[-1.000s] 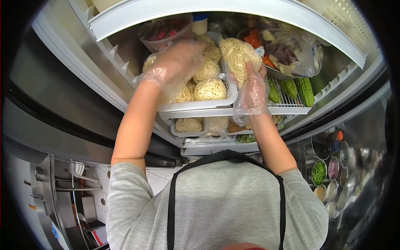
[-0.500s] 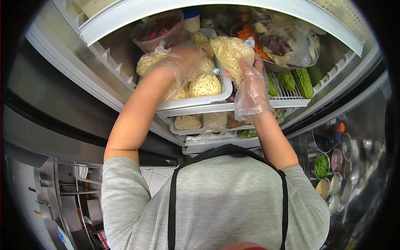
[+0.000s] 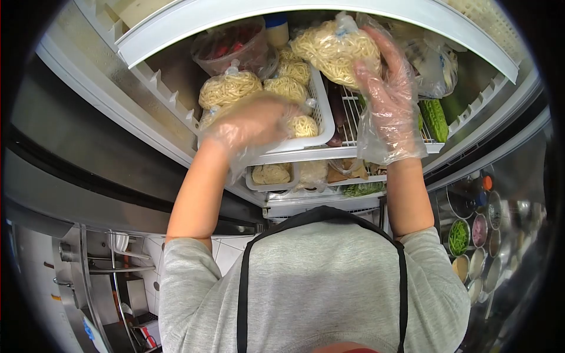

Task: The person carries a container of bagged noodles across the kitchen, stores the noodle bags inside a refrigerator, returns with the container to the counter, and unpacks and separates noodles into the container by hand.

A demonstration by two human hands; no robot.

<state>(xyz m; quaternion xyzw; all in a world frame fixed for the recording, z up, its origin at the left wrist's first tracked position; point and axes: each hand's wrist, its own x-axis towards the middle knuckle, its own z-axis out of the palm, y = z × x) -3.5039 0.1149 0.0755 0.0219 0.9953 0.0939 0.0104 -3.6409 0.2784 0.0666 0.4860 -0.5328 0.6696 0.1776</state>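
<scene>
My right hand (image 3: 389,97), in a clear plastic glove, grips a knotted clear bag of noodles (image 3: 329,50) above the fridge shelf. The bag hangs just right of a white basket (image 3: 325,115), clear of its rim. More bags of noodles (image 3: 229,88) fill the basket. Over the basket's front left part is my left hand (image 3: 253,122), gloved too and smeared by motion. It covers some of the bags, and whether its fingers hold one cannot be made out.
Behind the basket stand a clear tub of red food (image 3: 229,50) and a blue-lidded jar (image 3: 276,32). Bitter melon (image 3: 434,120) lies on the wire shelf (image 3: 352,120) at right. A white shelf edge (image 3: 318,8) runs overhead. Food containers (image 3: 272,175) occupy the shelf below.
My right hand has moved right and up with the bag of noodles, away from the basket. My left hand has dropped toward the basket's front, uncovering bags behind it.
</scene>
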